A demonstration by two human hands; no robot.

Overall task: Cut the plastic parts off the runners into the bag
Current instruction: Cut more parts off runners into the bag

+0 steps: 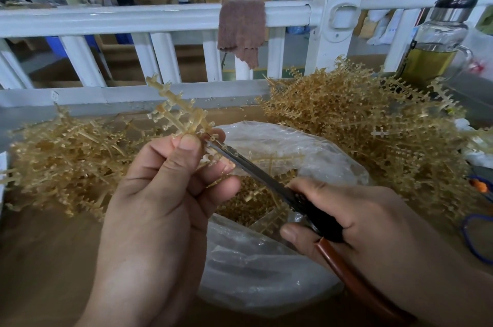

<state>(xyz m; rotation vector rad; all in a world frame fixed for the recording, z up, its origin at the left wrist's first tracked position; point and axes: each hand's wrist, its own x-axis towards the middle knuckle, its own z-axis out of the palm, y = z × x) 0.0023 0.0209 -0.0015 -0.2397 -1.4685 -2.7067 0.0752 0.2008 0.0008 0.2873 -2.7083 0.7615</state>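
my left hand [160, 193] is pinched on a runner [181, 116] over the open bag [266, 273]. right hand [360, 225] is clamped on the scissors [248, 164], blades at the stem. i'd snip tight to each part, so they drop straight in.

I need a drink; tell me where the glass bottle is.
Head view, far upper right: the glass bottle stands behind the right runner pile, beside the white railing.

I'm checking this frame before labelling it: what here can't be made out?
Head view only:
- Scissors tips: hidden among the runner branches, so open or shut is unclear.
- Runner's lower end: covered by the left hand.
- Scissor handles: wrapped by the right hand.
- Bag contents: parts too small to count.
- Background workers: blurred.
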